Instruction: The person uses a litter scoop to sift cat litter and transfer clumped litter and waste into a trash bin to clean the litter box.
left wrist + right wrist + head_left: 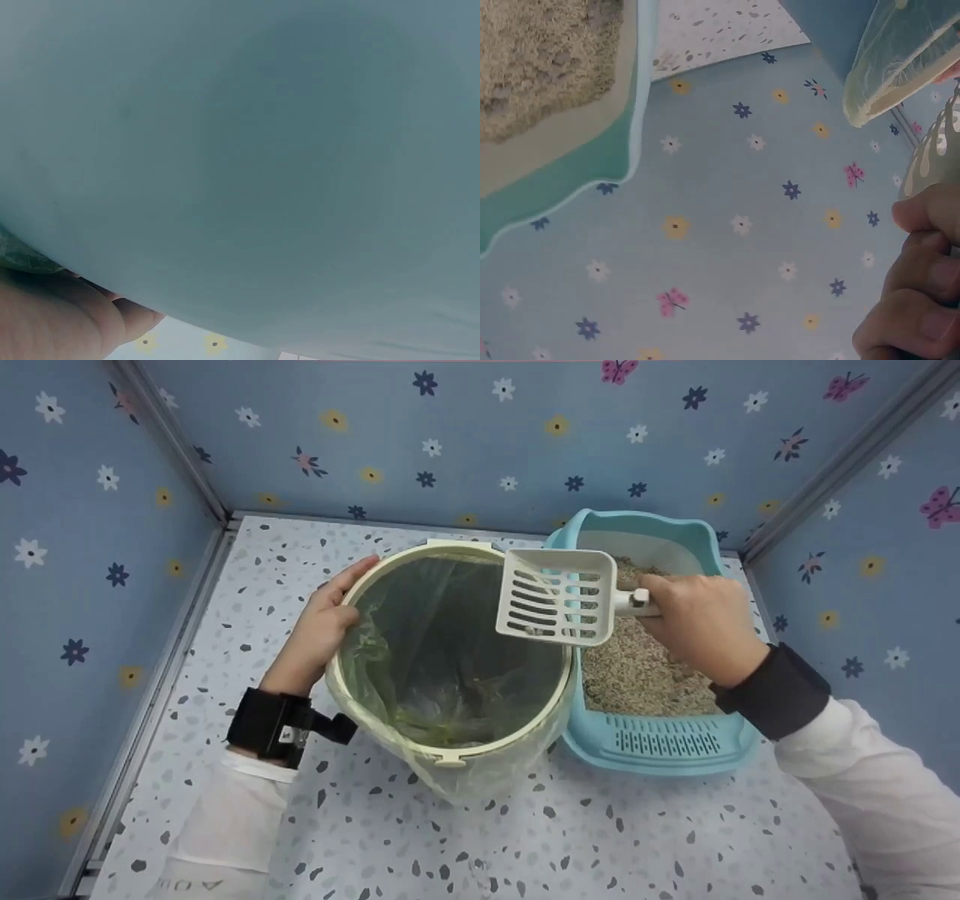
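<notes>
My right hand (701, 619) grips the handle of a white slotted litter scoop (559, 596), its head over the right side of the trash bin's mouth. A few small bits lie near the scoop's lower edge. The bin (450, 757) has a cream rim and a thin yellow-green bag (367, 675) lining it and hanging over the outside. My left hand (319, 630) holds the bin's left rim, thumb on top and fingers around the outside. In the left wrist view the bin's wall (262, 165) fills most of the picture. Curled fingers (915, 300) show around the handle in the right wrist view.
A blue litter box (660, 761) with grainy litter (645, 675) stands right beside the bin, partly under my right hand. Both stand on a speckled white table (480, 855). Flower-patterned panels (465, 442) enclose the back and both sides.
</notes>
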`<state>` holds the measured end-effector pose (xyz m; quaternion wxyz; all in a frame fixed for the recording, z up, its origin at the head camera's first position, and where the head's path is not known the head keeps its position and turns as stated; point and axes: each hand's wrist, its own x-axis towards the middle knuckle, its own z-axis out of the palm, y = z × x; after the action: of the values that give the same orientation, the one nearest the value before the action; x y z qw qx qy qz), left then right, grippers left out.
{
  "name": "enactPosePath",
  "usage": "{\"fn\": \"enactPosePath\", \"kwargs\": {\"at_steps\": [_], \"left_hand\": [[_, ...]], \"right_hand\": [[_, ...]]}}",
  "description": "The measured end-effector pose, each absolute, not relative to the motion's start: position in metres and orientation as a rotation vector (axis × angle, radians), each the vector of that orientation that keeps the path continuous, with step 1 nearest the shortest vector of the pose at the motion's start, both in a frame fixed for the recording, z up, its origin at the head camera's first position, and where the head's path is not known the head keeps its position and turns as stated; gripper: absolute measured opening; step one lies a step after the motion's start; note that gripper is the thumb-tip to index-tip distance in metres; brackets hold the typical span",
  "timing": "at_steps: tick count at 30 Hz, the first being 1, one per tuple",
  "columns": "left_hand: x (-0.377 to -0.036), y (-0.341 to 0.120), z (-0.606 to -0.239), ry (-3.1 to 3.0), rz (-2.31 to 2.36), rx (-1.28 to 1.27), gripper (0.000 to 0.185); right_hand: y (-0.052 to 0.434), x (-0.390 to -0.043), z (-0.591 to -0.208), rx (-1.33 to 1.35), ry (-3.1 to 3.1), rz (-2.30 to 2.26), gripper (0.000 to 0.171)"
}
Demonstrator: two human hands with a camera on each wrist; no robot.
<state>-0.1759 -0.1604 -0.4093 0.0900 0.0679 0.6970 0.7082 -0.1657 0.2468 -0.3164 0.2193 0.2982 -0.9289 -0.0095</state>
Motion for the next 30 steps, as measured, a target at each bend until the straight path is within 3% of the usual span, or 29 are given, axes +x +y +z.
{"fn": "enactPosePath", "kwargs": {"at_steps": [4, 10, 24, 30], "left_hand": [[-0.175, -0.161, -0.41, 2.079, 2.099, 0.212, 0.078], [-0.176, -0.16, -0.411, 2.074, 2.11, 0.22, 0.078], [-0.176, -0.161, -0.41, 2.071, 2.108, 0.2, 0.078], [-0.176, -0.161, -0.409, 2.083, 2.099, 0.193, 0.079]], "right_hand": [[0.268, -0.164, -0.321, 0.695, -2.638, -0.042, 0.027], [0.305, -0.16, -0.331, 0.549, -2.726, -0.067, 0.017], [0.375, -0.152, -0.383, 0.462, -2.935, -0.183, 0.03], [0.388, -0.141, -0.397, 0.379, -3.176, -0.232, 0.021]]}}
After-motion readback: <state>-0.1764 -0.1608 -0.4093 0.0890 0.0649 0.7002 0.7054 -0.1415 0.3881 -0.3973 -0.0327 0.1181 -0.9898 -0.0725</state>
